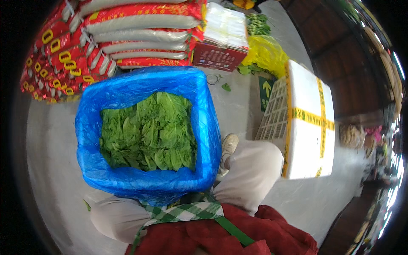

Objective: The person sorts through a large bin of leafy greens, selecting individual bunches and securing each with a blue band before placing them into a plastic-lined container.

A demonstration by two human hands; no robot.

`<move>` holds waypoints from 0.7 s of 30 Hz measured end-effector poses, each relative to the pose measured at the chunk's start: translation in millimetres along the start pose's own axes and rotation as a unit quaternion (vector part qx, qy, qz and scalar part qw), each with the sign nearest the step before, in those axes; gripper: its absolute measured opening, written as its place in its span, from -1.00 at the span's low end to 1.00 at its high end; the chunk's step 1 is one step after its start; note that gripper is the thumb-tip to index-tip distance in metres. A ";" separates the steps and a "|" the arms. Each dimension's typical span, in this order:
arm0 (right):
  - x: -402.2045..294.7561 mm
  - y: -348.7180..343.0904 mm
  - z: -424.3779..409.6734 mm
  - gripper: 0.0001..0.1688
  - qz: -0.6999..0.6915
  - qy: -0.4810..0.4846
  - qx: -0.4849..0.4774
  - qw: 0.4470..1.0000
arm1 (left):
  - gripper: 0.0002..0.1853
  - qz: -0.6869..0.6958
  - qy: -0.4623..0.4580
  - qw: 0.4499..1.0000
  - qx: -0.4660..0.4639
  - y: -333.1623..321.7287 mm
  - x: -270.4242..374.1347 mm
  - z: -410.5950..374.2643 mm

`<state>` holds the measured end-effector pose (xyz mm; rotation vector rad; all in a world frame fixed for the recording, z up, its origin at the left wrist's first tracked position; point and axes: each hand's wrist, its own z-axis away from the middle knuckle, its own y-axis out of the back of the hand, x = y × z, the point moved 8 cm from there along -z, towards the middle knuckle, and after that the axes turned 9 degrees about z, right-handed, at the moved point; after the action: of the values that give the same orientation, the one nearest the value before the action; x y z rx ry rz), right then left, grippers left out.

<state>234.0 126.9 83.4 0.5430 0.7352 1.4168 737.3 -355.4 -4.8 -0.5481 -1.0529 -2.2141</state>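
Both of my hands are out of view. Before me, between my knees, stands a container lined with blue plastic film, its rim wholly covered by the film. Rows of green leafy lettuce lie packed inside it. A green-and-white checked apron and dark red clothing fill the lower part of the head view. To the right of my knee is a white foam box with yellow tape, on top of a white plastic crate.
Stacked red-and-white sacks stand beyond the lined container. Beside them is a taped carton, then a yellow plastic bag over some greens. A loose leaf lies on the grey floor. A green floor sign bears an arrow.
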 end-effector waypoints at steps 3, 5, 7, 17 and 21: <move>75.5 -72.1 30.6 -0.81 -0.100 -0.065 -0.002 0.993 | -0.79 0.078 0.011 0.997 -0.021 -15.0 -34.5 22.5; 124.9 -110.7 54.9 -0.80 -0.192 -0.119 0.005 0.974 | -0.79 0.110 0.005 0.993 -0.042 -19.9 -46.2 34.5; 157.8 -132.0 76.2 -0.79 -0.294 -0.154 0.024 0.943 | -0.78 0.147 -0.003 0.988 -0.042 -18.0 -63.2 48.6; 131.3 10.0 194.3 -0.75 -0.524 0.012 0.434 0.733 | -0.74 0.178 -0.275 0.909 0.259 226.8 -30.0 -58.6; 55.7 137.4 266.2 -0.74 -0.437 0.179 0.616 0.630 | -0.78 0.354 -0.418 0.804 0.232 267.8 201.6 -13.8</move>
<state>336.5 219.1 355.2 0.7461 1.9839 -0.1287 773.5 -569.0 251.3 -1.4658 -1.4261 -0.9618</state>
